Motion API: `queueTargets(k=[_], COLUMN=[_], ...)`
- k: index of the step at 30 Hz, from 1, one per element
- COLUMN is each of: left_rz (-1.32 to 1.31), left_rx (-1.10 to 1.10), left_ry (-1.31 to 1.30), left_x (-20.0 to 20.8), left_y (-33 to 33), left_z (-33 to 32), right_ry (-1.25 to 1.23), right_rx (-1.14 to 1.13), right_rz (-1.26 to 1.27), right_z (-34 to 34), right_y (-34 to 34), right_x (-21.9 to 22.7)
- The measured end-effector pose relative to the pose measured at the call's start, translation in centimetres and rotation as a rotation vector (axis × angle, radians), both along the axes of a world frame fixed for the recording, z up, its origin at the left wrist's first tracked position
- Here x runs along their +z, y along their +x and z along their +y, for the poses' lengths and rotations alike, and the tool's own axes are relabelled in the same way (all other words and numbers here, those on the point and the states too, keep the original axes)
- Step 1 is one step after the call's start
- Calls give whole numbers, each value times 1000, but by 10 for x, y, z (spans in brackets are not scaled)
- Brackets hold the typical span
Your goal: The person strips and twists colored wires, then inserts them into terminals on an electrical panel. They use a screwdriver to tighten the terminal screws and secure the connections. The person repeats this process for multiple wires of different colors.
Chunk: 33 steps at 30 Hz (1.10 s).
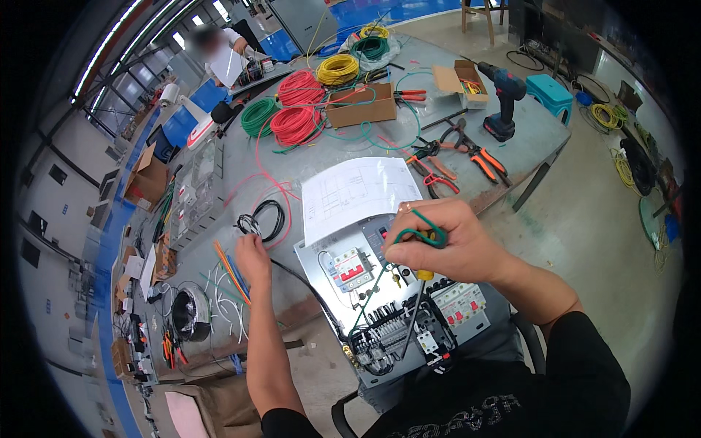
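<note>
Nearest us sits the panel (315, 269), its terminal blocks (383, 332) toward our body, and above it our right hand (456, 237) closes on a screwdriver (425, 275) and a loop of green wire (442, 235), the shaft slanting down over the panel. Our left hand (253, 257) is at a black coil (283, 217) on the table (244, 171), but whether it grips anything we cannot tell. Beyond the paper (361, 193) over the panel's far end, we see pliers (482, 162), red coils (301, 89) and a drill (504, 89).

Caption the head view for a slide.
Right hand holding a screwdriver and green wire over an electrical panel; left hand near black cable coil.
</note>
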State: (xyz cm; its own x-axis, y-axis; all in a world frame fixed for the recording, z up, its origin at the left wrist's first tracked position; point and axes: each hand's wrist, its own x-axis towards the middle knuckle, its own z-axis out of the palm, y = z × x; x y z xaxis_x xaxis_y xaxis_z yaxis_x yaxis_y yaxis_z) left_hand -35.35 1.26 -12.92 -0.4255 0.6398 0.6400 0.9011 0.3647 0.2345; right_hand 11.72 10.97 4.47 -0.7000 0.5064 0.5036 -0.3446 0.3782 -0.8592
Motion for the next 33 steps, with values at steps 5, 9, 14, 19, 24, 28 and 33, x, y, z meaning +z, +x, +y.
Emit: queueTargets(k=[5, 9, 14, 19, 24, 28, 33], left_rz=[-1055, -1194, -1352, -1356, -1429, -1299, -1111], left_rx=[-592, -966, -1135, -1062, -1144, -1181, -1171], left_ry=[541, 537, 480, 444, 389, 386, 413], left_x=[138, 219, 230, 221, 220, 221, 217], left_y=[128, 236, 257, 268, 270, 273, 274], left_z=[0, -29, -44, -42, -42, -42, -46], right_ry=[252, 409, 423, 446, 402, 410, 399], right_rx=[-60, -85, -83, -39, 4, -4, -7], right_rz=[-46, -50, -50, -93, -153, -132, -135], right_z=[-4, -9, -18, -17, -21, -23, -25], right_y=[-14, -29, -23, -13, -8, -10, -9], right_x=[15, 25, 32, 35, 43, 42, 44])
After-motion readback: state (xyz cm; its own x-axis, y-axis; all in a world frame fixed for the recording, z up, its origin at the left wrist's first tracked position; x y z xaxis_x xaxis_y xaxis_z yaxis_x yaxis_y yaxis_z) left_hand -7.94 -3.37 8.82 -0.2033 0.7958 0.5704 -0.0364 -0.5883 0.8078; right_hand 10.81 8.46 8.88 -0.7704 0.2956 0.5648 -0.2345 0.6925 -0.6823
